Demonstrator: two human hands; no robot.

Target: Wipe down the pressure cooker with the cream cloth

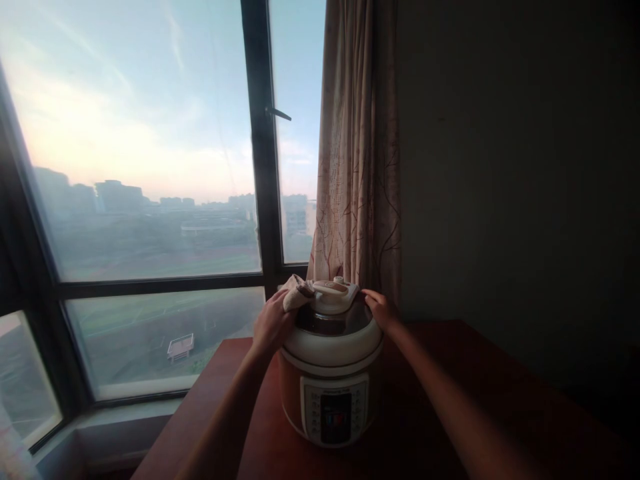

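Observation:
An electric pressure cooker (330, 363) stands upright on the reddish-brown table, its control panel facing me. Its lid (357, 320) is on, with a pale handle (336, 291) across the top. My left hand (274, 320) is closed on a beige cloth (297, 293), which lies against the left end of the handle. On the far right side of the lid is my right hand (381, 309), its fingers bent together at the lid's edge near the handle. Its exact contact with the lid is partly hidden.
The table (450, 393) reaches to both sides of the cooker. Behind it hangs a patterned curtain (357, 147). A dark-framed window (163, 285) with a handle (280, 114) fills the left, and a dark wall (500, 167) stands at right.

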